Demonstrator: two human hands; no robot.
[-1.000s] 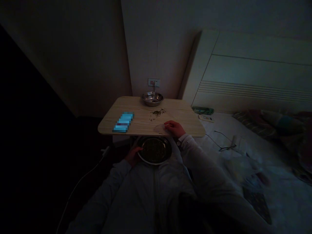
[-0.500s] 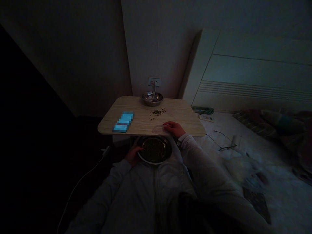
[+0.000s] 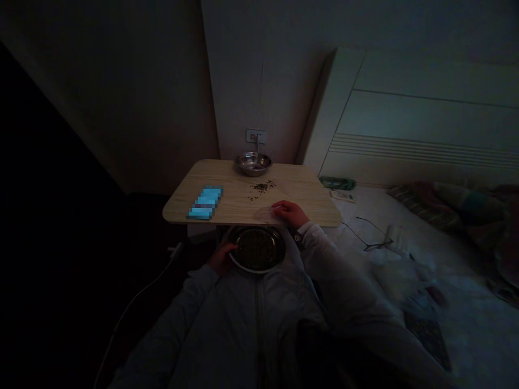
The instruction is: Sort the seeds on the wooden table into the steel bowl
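In my lap, below the table's front edge, rests a round metal basin (image 3: 259,268) with dark, small bits inside. My left hand (image 3: 222,258) is closed on its left rim, thumb over the edge. My right hand (image 3: 290,212) lies at the front of the small wooden table (image 3: 231,186), fingers bent together on a thin, see-through piece of plastic (image 3: 264,215); its exact kind is too faint to make out. Beyond it, small dark grains (image 3: 263,187) lie scattered on the tabletop. A shiny steel bowl (image 3: 253,165) stands at the table's back edge.
A lit phone (image 3: 205,202) lies on the table's left side. On the bed at right are glasses (image 3: 379,246), a green bottle-like object (image 3: 338,183), a pale remote (image 3: 343,196), a plastic bag (image 3: 405,281) and a bunched blanket (image 3: 433,205). A white cable (image 3: 138,294) hangs at left.
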